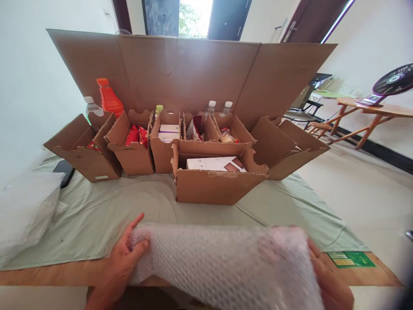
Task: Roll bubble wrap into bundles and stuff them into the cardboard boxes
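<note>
In front of you stood the counter [69,272], with a wooden edge and a pale green cloth [97,215] spread over it. On your left there was a plain white wall [26,69]. Straight ahead, daylight came very bright through an opening [203,17] between two dark panels [161,17], and some green leaves [186,17] were visible outside. To your right you had a dark brown door [318,19] with a metal handle [292,29], and another white wall [364,51], with black skirting [390,155] at its foot. Near this wall, a wooden table [396,111] carried a dark fan [394,79]; a low wooden stool [320,125] was close by. The floor [355,185] was pale.
</note>
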Demonstrator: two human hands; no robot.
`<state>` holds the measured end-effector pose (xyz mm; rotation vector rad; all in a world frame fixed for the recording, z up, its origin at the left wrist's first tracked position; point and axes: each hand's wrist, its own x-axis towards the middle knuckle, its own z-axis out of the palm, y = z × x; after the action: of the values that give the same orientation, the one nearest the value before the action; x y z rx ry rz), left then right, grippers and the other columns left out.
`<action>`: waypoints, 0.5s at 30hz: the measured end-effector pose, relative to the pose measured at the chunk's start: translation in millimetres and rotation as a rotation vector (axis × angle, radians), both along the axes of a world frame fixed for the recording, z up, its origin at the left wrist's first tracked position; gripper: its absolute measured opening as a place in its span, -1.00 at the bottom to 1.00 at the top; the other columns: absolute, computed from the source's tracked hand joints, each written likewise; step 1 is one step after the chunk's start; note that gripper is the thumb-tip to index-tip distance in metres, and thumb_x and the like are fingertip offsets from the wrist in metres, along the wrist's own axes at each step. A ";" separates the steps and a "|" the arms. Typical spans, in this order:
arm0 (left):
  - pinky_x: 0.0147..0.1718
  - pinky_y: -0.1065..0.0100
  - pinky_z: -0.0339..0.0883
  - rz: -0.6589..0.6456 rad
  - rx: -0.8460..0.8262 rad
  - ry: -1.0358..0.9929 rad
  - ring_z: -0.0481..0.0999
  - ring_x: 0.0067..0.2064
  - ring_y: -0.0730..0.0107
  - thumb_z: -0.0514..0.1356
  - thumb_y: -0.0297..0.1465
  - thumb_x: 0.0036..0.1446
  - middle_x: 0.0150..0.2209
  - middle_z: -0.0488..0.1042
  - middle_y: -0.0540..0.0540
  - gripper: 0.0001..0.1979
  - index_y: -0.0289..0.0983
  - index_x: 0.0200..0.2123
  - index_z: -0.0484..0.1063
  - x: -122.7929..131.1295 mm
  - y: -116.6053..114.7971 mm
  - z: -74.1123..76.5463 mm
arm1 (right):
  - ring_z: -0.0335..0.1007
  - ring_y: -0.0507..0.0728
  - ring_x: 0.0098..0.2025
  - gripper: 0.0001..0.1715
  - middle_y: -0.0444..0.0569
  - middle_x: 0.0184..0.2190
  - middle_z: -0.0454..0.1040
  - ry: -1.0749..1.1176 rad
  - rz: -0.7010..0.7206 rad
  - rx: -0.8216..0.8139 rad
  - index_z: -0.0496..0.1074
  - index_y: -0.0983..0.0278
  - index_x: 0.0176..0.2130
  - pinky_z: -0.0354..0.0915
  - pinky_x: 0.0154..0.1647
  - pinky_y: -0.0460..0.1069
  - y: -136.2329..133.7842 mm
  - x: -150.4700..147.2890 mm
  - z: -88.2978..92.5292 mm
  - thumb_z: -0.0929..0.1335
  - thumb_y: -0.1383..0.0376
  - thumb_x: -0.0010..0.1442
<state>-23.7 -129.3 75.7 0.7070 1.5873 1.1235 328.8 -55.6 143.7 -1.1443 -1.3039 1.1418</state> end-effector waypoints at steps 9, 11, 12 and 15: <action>-0.29 0.13 0.45 -0.041 0.156 0.806 0.52 -0.33 0.17 0.19 -0.02 0.12 -0.24 0.54 -0.11 -0.22 -0.35 0.30 0.26 -20.5 22.9 -7.0 | 0.44 0.23 -0.40 -0.57 0.00 -0.43 0.54 -0.604 -0.173 0.024 0.52 0.22 -0.31 0.34 -0.39 0.08 56.8 33.4 -39.0 0.40 -0.08 0.09; -0.27 0.10 0.47 0.023 0.256 0.939 0.54 -0.20 0.09 0.14 -0.05 0.20 -0.06 0.51 -0.24 -0.26 -0.35 0.32 0.21 -16.4 25.6 -8.5 | 0.50 0.27 -0.34 -0.56 0.05 -0.33 0.59 -0.696 -0.275 0.101 0.52 0.23 -0.21 0.38 -0.37 0.11 56.6 33.7 -38.0 0.37 -0.05 0.12; -0.24 0.08 0.49 0.044 0.314 1.000 0.53 -0.11 0.05 0.12 -0.08 0.24 0.01 0.48 -0.28 -0.32 -0.33 0.31 0.22 -14.5 26.4 -8.5 | 0.52 0.27 -0.30 -0.57 0.06 -0.28 0.60 -0.719 -0.310 0.158 0.52 0.22 -0.16 0.40 -0.34 0.12 55.5 31.7 -31.6 0.35 -0.03 0.17; -0.04 -0.01 0.46 0.014 0.527 1.157 0.48 0.07 -0.02 0.11 -0.22 0.31 0.08 0.46 -0.32 -0.55 -0.27 0.20 0.36 -7.5 29.0 -10.3 | 0.54 0.24 -0.16 -0.72 0.02 -0.13 0.60 -0.734 -0.297 0.401 0.52 0.15 -0.10 0.44 -0.12 0.14 54.5 14.0 7.9 0.35 0.07 0.29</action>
<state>-31.2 -100.3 65.4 1.9420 2.2089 1.2177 342.9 -1.2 151.6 -1.4395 -1.7305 0.2036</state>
